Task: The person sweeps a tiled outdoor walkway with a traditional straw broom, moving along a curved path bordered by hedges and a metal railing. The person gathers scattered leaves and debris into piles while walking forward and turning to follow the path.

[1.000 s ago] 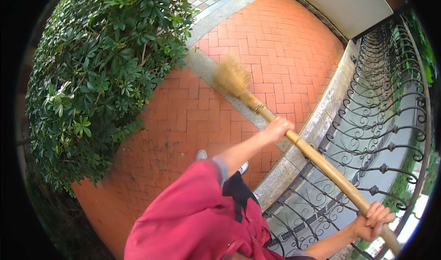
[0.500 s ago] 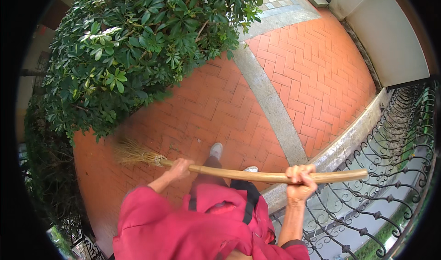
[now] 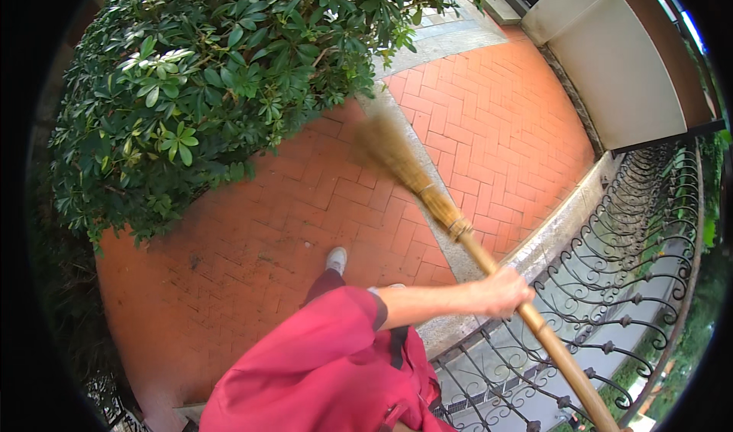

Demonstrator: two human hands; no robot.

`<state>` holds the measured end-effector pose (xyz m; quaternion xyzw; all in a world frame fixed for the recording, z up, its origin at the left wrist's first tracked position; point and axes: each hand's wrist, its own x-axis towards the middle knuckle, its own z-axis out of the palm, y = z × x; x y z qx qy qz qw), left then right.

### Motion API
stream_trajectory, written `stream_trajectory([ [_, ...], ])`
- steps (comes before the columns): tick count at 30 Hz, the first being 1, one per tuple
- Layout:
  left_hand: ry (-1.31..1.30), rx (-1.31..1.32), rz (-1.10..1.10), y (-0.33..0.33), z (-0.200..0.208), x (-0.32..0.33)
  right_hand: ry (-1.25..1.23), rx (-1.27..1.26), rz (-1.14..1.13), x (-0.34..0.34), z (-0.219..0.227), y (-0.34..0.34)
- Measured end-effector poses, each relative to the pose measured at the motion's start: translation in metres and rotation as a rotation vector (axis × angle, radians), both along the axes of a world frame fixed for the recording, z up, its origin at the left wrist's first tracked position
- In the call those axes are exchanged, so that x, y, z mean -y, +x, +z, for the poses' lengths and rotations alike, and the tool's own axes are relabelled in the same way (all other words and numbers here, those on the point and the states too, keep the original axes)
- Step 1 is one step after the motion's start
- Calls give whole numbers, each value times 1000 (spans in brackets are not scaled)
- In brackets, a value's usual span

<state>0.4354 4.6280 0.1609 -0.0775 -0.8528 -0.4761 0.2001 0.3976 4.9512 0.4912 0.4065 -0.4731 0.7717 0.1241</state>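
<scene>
Left hand (image 3: 500, 291) closed round the broom (image 3: 460, 228) handle, at 4 o'clock of the view. Right hand out of view, can't tell its grip. Left to right: leafy bush (image 3: 191, 88) at 10 o'clock; white shoe (image 3: 336, 259) at 7 on red brick paving (image 3: 305, 195); broom bristles (image 3: 393, 157) 11 o'clock from the hand, blurred, floor contact unclear; handle runs 5 o'clock from the hand, across the black iron fence (image 3: 626, 321); pale wall (image 3: 611, 66) at 2.

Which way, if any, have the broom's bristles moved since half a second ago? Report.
Yes: the bristles have swung rightward and forward, toward the pale stone strip.
</scene>
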Motion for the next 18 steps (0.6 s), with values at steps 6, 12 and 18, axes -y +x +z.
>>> stream_trajectory([
  [6,-91,-65,70,-102,-97,89,155,-60,-246,134,-102,32],
  [12,146,9,396,30,-151,85,78,142,179,189,-99,-7],
  [18,101,660,553,254,-140,89,139,851,552,273,-176,11],
])
